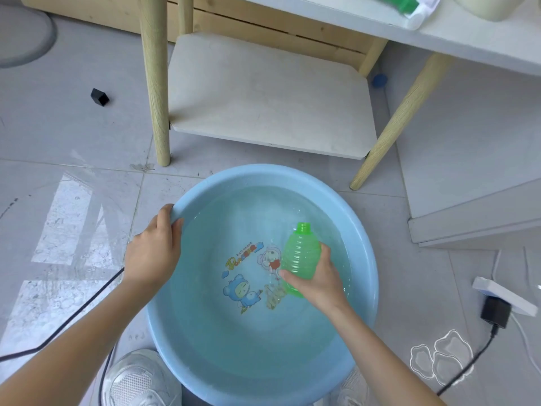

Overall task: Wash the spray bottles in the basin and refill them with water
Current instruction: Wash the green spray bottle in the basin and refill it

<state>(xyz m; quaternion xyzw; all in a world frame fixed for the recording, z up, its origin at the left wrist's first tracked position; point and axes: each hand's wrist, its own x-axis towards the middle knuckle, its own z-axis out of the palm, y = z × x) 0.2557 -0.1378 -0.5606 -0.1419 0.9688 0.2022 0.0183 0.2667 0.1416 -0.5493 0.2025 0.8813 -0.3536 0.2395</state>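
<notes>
A round light-blue basin [363, 259] full of water sits on the tiled floor, with cartoon figures printed on its bottom. My right hand [319, 281] grips a ribbed green bottle [301, 253] over the water at the basin's right side; the bottle has no spray head, its open neck points away from me, and its lower end dips into the water. My left hand [152, 250] holds the basin's left rim, fingers curled over the edge.
A wooden-legged table with a low white shelf [269, 95] stands just behind the basin. A white power strip with a black plug [497, 300] lies on the floor at right, near small puddles. A black cable [73, 315] runs at left. My shoes show below.
</notes>
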